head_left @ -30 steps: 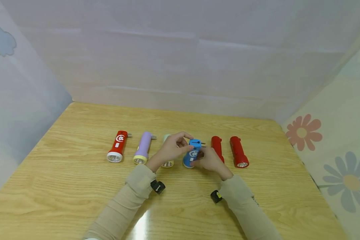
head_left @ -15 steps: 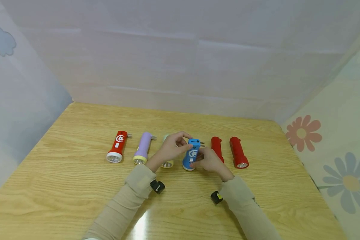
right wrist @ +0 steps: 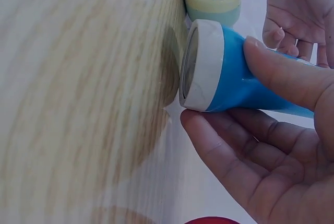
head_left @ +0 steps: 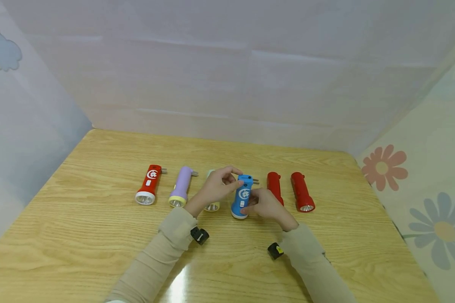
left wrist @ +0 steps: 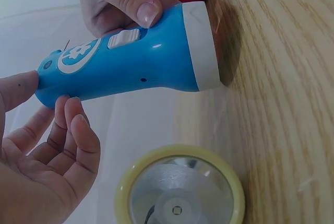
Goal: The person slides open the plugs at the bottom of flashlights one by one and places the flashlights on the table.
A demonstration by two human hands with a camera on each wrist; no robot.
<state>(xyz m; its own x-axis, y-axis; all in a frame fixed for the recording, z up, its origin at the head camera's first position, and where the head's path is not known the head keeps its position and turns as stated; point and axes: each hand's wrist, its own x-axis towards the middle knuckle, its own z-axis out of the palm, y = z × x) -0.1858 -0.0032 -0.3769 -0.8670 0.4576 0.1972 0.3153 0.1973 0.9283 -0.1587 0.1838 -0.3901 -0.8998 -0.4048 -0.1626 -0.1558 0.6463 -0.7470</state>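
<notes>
A blue flashlight (head_left: 243, 198) with a white lens rim, white switch and plug prongs stands between both hands, lens end down. My left hand (head_left: 220, 185) pinches its plug end with thumb and fingertips, as the left wrist view shows. Lower on the body, near the switch, my right hand (head_left: 265, 203) grips it; in the right wrist view the thumb (right wrist: 276, 67) lies on one side and fingers on the other. The white rim (left wrist: 201, 46) is close to the wooden table; whether it touches, I cannot tell. A pale green flashlight (head_left: 212, 207) with a yellow rim lies partly hidden behind my left hand.
On the table (head_left: 98, 244), a red flashlight with white rim (head_left: 148, 185) and a purple one (head_left: 182, 187) lie to the left. Two plain red flashlights lie to the right, the nearer (head_left: 274, 187) partly behind my right hand, the other (head_left: 302, 192) farther out.
The blue flashlight's lens end has swung slightly toward me, showing more of its switch side. My right hand has shifted a little with it; the left hand has hardly moved.
</notes>
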